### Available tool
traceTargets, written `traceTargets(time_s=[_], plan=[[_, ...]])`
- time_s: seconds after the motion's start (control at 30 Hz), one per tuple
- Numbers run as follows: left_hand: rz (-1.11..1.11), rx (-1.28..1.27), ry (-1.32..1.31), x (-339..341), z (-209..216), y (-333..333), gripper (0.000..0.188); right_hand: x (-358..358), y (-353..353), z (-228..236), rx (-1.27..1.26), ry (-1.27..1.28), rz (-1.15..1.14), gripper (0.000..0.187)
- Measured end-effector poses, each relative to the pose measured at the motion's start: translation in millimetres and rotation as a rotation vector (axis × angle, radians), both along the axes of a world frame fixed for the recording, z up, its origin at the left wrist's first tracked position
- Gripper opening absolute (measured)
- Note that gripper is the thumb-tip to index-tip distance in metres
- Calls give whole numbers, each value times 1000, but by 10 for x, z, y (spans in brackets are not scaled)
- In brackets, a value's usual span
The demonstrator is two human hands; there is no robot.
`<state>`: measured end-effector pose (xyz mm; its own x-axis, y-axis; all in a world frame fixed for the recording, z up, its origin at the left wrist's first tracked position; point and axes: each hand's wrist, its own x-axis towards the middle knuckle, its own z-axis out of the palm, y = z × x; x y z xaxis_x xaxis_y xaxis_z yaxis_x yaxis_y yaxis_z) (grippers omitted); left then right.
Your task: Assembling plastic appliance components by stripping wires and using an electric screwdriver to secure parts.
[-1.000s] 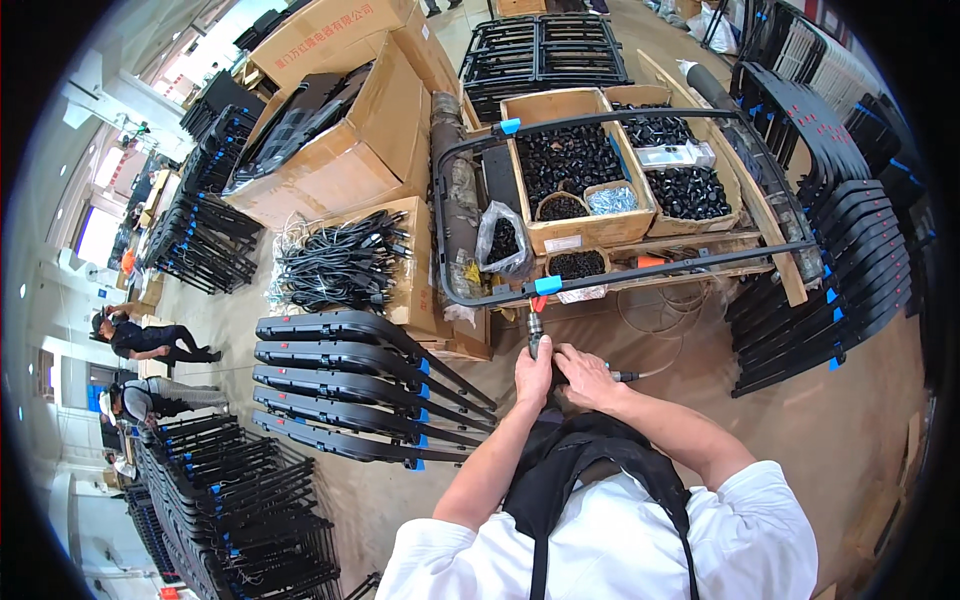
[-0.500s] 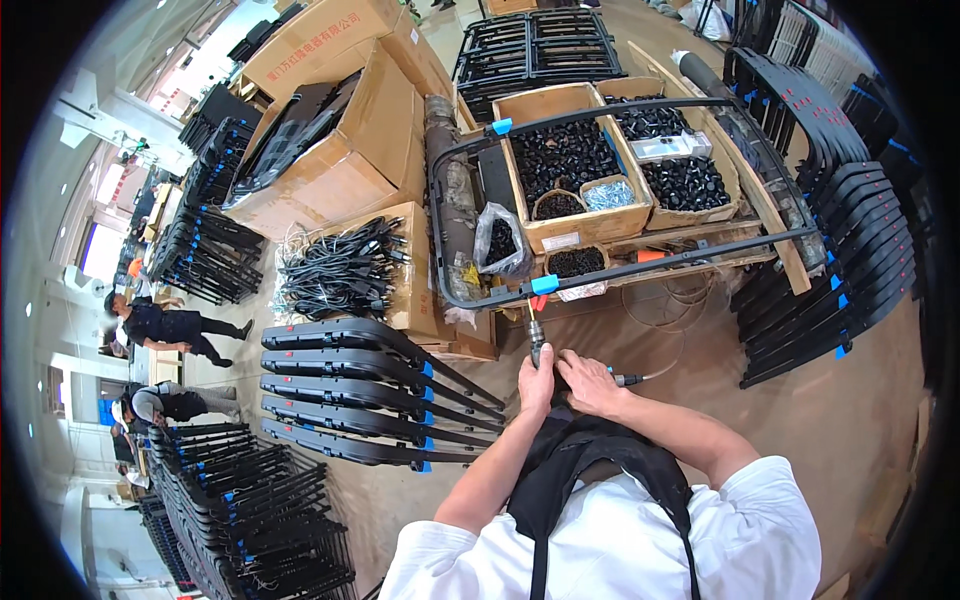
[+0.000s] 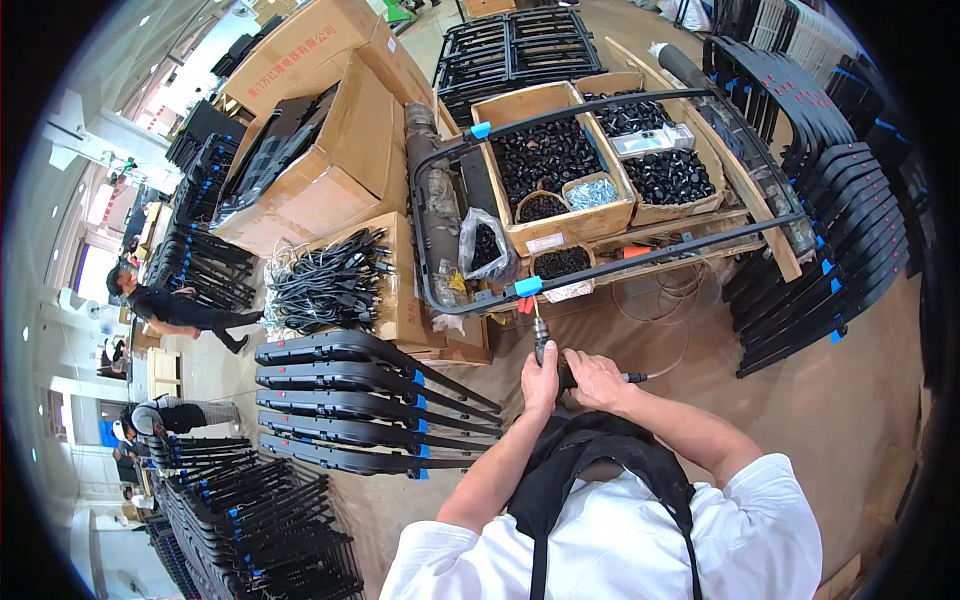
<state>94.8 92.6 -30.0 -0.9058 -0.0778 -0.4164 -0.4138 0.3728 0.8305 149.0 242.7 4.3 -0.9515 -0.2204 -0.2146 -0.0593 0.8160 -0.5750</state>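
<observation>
Both hands are closed on one power screwdriver [image 3: 542, 332] in front of my chest. My left hand [image 3: 540, 380] wraps the body behind its metal nose. My right hand [image 3: 597, 382] grips the rear, its fingers partly hiding the handle. A hose or cable leaves the tool on the right. The long thin bit points away from me to the near rail of a black rectangular tube frame [image 3: 660, 246], close to a blue tape piece [image 3: 528, 287] and a small red part [image 3: 526, 304]. Whether the bit touches a screw is too small to tell.
Under the frame, wooden boxes [image 3: 532, 238] hold black knobs and silver screws, beside a plastic bag [image 3: 486, 246] of black parts. Cables [image 3: 328, 283] lie on a carton at left. Stacked black frames [image 3: 340, 400] stand left and right. A person [image 3: 190, 307] walks at far left.
The frame and boxes sit slightly further left in view. My hands keep their hold on the screwdriver, its bit still at the near rail. The person at far left has taken a step.
</observation>
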Motion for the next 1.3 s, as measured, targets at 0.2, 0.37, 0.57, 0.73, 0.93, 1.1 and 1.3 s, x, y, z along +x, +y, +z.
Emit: traceTargets(time_s=[0.2, 0.37, 0.57, 0.73, 0.93, 1.1, 1.3], plan=[[24, 24, 48, -32, -27, 19, 58, -75, 28, -66, -25, 31, 2, 82], [8, 0, 23, -70, 73, 99, 56, -143, 87, -34, -14, -20, 14, 83], [11, -50, 19, -117, 75, 117, 57, -191, 96, -2, 10, -7, 17, 89], [5, -61, 23, -166, 85, 133, 57, -232, 119, 68, 15, -13, 12, 91], [5, -38, 34, -249, 43, 176, 58, -304, 150, 21, 26, -45, 42, 82], [68, -66, 98, -266, -248, 10, 54, -371, -49, -91, -81, 142, 146, 69], [-17, -47, -36, -137, 72, 102, 67, -201, 37, -13, -116, 86, 39, 68]])
